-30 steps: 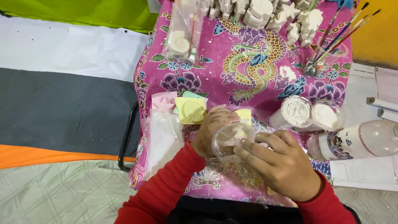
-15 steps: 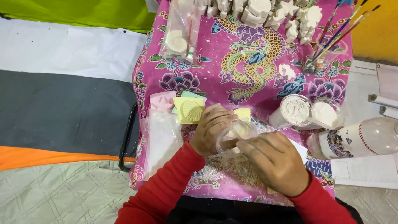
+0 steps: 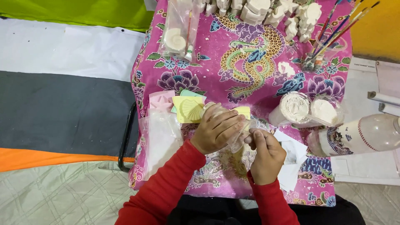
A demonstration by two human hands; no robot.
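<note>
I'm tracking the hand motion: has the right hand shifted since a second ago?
Yes. The right hand has drawn down and toward the person, away from the two white powder cups.

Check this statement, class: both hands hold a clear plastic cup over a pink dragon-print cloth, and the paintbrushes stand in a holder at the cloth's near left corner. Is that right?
Not quite. The head view shows the paintbrushes at the far right corner of the pink dragon-print cloth, not near left. The rest stands: the left hand and right hand hold the clear plastic cup over that cloth.
</note>
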